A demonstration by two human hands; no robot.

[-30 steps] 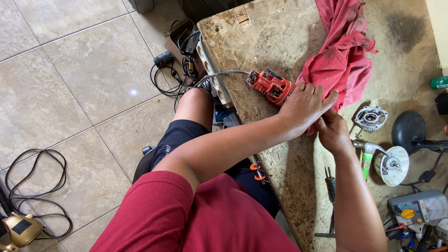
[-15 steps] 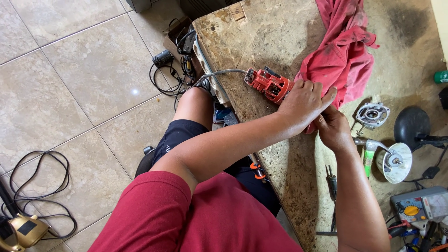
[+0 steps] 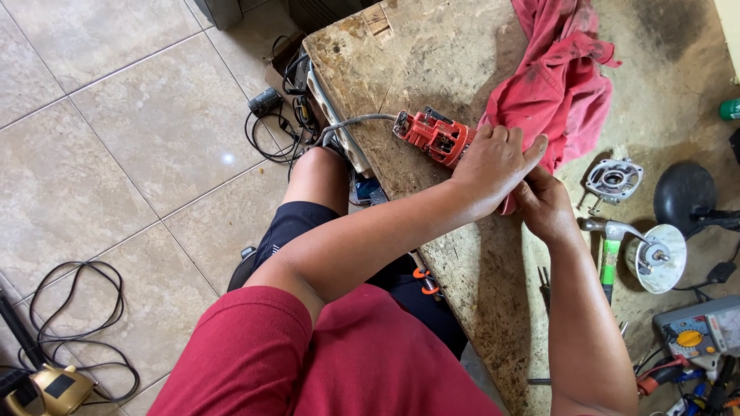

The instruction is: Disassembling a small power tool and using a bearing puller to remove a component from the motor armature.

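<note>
A repair workshop: worn workbench (image 3: 432, 69), multimeter (image 3: 697, 331), scattered tool parts (image 3: 614, 179).

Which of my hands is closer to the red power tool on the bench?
Left. The left hand rests against the end of the red power tool. The right hand sits just beyond and below the left hand, farther from the tool, beside the red cloth.
</note>
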